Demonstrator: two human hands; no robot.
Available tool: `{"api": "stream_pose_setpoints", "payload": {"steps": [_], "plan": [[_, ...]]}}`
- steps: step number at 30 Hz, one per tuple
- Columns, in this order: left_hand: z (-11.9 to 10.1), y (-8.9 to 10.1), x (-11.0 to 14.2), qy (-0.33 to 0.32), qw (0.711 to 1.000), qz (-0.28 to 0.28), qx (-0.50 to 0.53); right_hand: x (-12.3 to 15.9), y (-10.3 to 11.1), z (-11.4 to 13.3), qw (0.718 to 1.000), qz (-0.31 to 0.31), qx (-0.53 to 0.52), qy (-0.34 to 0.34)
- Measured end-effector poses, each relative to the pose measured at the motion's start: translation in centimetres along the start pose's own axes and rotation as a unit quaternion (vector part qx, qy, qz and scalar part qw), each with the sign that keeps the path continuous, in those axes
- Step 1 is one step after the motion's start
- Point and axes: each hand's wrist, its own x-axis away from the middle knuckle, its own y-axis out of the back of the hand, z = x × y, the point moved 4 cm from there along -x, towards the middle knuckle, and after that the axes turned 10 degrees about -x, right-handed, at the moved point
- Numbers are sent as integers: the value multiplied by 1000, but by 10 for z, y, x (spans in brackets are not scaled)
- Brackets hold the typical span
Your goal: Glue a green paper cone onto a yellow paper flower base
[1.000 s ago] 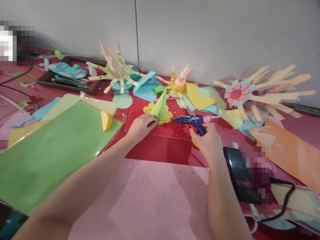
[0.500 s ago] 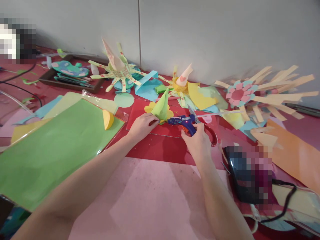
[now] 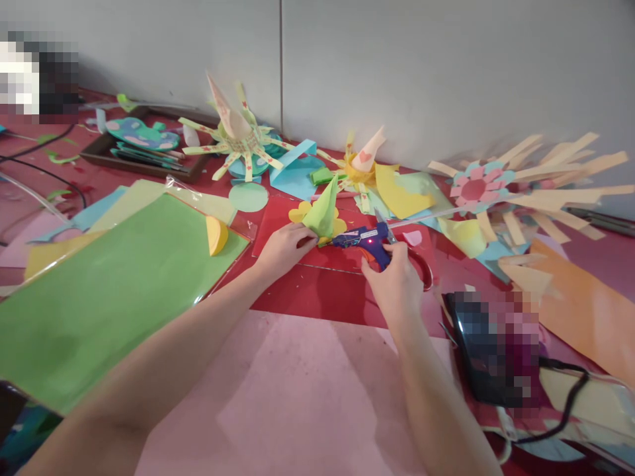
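Note:
My right hand is closed around the handle of a blue hot glue gun, whose small red light glows and whose nozzle points left. A clear glue stick juts from its back. My left hand pinches the lower edge of a light green paper cone. Behind and under the cone lies a yellow paper flower. The nozzle tip is close to the cone's base by my left fingers; whether it touches, I cannot tell. Scissors with a red handle lie beneath the glue gun, partly hidden by my right hand.
A packet of green paper with a folded yellow piece lies left. A brown tray with pens stands at the back left. Paper-strip crafts line the wall. A phone lies at right, near orange paper.
The glue gun's back end has tilted slightly, its glue stick now slanting upward to the right. My left hand stays on the cone. The whole view has shifted a little.

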Motion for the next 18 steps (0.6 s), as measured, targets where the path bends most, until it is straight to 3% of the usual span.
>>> {"api": "stream_pose_setpoints", "payload": {"steps": [18], "plan": [[-1, 1, 0, -5, 1000, -6, -4, 6, -4, 4, 999, -14, 11, 28]]}}
